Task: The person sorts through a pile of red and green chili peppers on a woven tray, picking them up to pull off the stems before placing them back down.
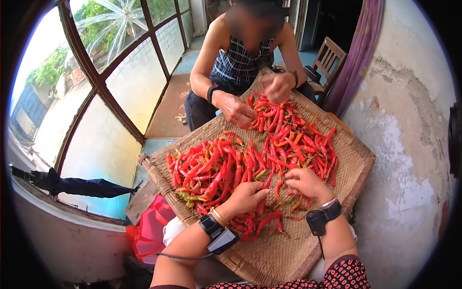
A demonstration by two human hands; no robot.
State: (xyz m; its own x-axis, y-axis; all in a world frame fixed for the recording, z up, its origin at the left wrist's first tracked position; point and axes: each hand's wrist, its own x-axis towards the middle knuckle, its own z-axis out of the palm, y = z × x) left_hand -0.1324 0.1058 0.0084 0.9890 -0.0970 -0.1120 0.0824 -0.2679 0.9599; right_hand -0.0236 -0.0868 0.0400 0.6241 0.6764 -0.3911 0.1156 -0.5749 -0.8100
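Red chili peppers [211, 166] lie in heaps on a woven tray [337, 212]. Over the near part of the left heap is my left hand [248, 196], its fingers bent together with the thumb towards the right; what they hold, if anything, is hidden. My right hand [304, 184] is just right of it, with thumb and fingertips drawn together beside a curved orange-red pepper [279, 191]. Whether that pepper is gripped cannot be made out. A few green and yellowish peppers [191, 196] show at the left edge of the heap.
Across the tray a person [245, 53] sits with both hands at the far peppers. A wooden chair [329, 62] stands behind. Folded dark umbrella [91, 187] at the left, pink-red bag [151, 229] below the tray's left side, rough wall [399, 120] at the right.
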